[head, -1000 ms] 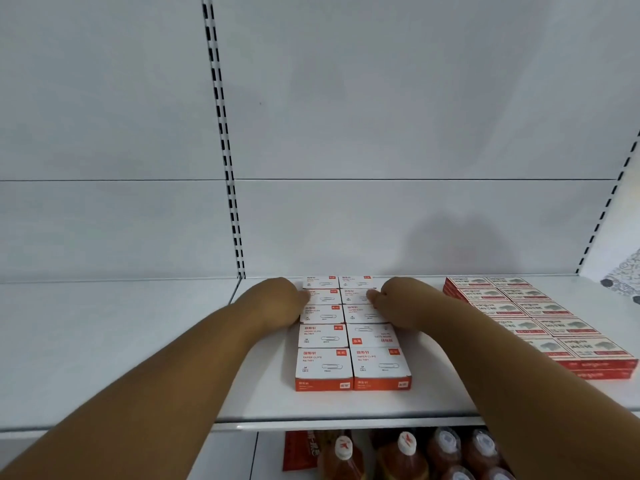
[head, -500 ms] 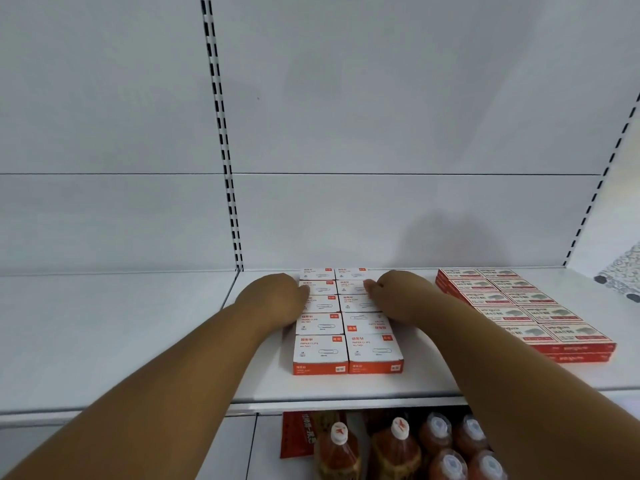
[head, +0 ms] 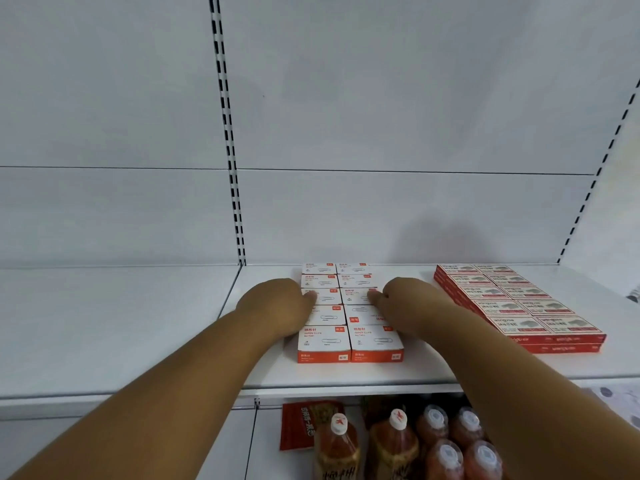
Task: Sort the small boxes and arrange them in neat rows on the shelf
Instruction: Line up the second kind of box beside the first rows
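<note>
We see the paper clip boxes point(head: 349, 313) laid in two columns of five on the white shelf point(head: 138, 327), just right of the slotted upright, one box in the right column turned the other way round. Our left hand point(head: 277, 304) presses the block's 9 o'clock side and our right hand point(head: 407, 306) its 3 o'clock side, fingers on the box tops, nothing grasped. At 3 o'clock, well apart, sit red staple boxes point(head: 519, 304); at 6 o'clock below, bottles point(head: 398, 441).
</note>
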The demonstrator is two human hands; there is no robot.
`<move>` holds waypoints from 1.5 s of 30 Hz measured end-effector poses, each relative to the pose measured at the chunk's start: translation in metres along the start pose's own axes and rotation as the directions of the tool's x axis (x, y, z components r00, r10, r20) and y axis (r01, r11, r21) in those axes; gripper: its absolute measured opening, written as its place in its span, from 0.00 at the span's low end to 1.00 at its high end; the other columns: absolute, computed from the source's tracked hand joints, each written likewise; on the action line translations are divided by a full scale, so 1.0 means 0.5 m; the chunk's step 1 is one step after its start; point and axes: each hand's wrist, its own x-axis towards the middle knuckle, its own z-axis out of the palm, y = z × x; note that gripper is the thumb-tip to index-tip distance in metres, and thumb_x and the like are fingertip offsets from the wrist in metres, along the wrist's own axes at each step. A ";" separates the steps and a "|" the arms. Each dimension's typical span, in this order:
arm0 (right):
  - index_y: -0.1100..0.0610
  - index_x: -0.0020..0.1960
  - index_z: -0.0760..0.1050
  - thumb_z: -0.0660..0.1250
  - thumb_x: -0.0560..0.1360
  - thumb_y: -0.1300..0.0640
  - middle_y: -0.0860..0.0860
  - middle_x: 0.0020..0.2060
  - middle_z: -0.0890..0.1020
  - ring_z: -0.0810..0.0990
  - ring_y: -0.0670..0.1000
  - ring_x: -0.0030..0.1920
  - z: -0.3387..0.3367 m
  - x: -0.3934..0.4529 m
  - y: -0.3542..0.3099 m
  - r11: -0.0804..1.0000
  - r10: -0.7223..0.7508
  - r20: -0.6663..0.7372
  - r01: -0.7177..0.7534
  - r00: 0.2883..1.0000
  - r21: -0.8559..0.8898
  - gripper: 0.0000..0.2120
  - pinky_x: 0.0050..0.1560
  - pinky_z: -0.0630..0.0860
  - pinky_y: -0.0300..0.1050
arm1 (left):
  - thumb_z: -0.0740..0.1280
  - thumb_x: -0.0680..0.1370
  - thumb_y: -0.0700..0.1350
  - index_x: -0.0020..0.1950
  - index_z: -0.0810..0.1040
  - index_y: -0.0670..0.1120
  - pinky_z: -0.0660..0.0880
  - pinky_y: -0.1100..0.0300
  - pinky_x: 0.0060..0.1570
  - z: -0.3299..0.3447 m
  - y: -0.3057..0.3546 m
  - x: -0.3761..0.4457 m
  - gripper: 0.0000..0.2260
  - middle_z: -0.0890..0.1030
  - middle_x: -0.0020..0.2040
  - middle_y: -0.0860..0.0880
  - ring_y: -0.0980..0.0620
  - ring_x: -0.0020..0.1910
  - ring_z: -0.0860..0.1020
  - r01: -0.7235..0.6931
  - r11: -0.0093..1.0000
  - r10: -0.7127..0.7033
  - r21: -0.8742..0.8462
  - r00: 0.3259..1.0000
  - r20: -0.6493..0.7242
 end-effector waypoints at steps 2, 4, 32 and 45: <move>0.55 0.48 0.73 0.49 0.81 0.39 0.53 0.49 0.81 0.74 0.52 0.45 0.003 -0.011 -0.001 1.000 -0.011 -0.032 0.010 0.999 -0.017 0.23 0.46 0.69 0.45 | 0.51 0.82 0.61 0.37 0.70 0.49 0.71 0.57 0.43 0.002 0.003 -0.007 0.21 0.75 0.37 0.53 0.51 0.42 0.76 0.008 1.000 -0.008 0.026 1.000 -0.028; 0.55 0.48 0.72 0.49 0.81 0.38 0.52 0.48 0.80 0.74 0.52 0.45 0.003 -0.018 -0.001 1.000 -0.018 -0.021 0.018 1.000 -0.009 0.23 0.46 0.69 0.44 | 0.52 0.81 0.61 0.36 0.70 0.50 0.71 0.57 0.42 0.004 0.006 -0.010 0.21 0.74 0.35 0.54 0.52 0.41 0.76 0.015 1.000 -0.014 0.018 1.000 -0.018; 0.43 0.53 0.75 0.70 0.71 0.37 0.40 0.51 0.73 0.73 0.41 0.45 0.016 -0.142 0.022 0.908 -0.170 -0.208 0.235 0.963 0.347 0.16 0.39 0.66 0.32 | 0.63 0.75 0.65 0.62 0.75 0.59 0.65 0.63 0.59 0.025 -0.016 -0.142 0.18 0.73 0.59 0.62 0.60 0.57 0.66 -0.377 0.921 0.338 -0.102 0.900 -0.277; 0.56 0.40 0.76 0.63 0.78 0.46 0.50 0.35 0.79 0.75 0.49 0.35 -0.007 -0.114 -0.005 0.950 0.100 -0.062 -0.077 0.993 0.302 0.16 0.30 0.64 0.40 | 0.63 0.79 0.57 0.64 0.78 0.53 0.69 0.57 0.64 0.010 0.054 -0.108 0.17 0.77 0.62 0.57 0.55 0.62 0.70 -0.488 0.870 0.471 -0.073 0.865 -0.174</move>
